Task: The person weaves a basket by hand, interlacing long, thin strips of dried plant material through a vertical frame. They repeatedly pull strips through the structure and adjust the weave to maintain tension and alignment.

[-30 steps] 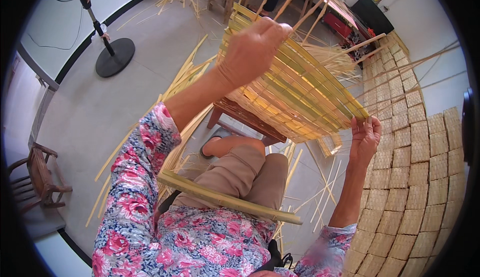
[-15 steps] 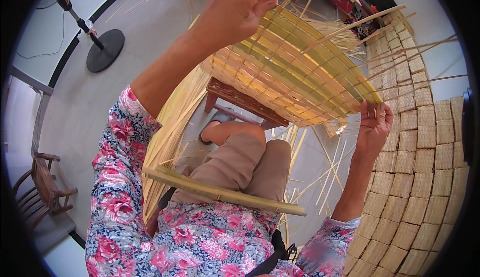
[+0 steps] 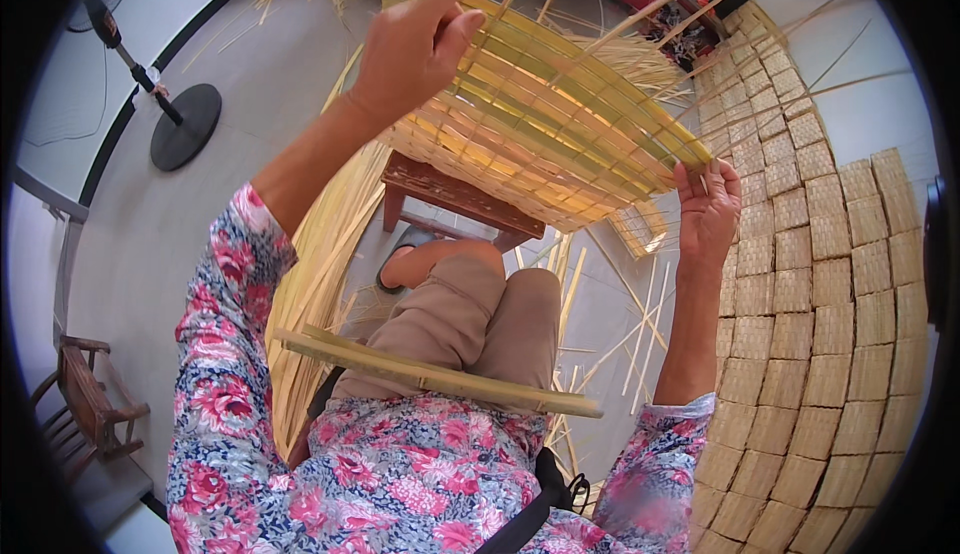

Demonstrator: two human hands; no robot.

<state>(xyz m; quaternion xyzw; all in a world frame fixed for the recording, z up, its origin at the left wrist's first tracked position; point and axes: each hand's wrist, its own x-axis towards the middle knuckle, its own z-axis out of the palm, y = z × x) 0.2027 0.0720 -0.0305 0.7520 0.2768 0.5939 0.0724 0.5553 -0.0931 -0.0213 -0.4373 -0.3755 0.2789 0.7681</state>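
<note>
Yellow-green weave (image 3: 570,104) — behind spread left hand (image 3: 408,59), pinched by right hand (image 3: 708,212).

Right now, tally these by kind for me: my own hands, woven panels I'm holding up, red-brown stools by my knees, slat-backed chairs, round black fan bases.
Left hand and right hand: 2
Woven panel: 1
Red-brown stool: 1
Slat-backed chair: 1
Round black fan base: 1
Total: 6

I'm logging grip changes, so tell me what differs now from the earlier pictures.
The left hand has opened from its pinch at the upper edge of the weave; whether it still touches is unclear. The right hand stays pinched on the weave's right corner. The strip still lies across the lap.
</note>
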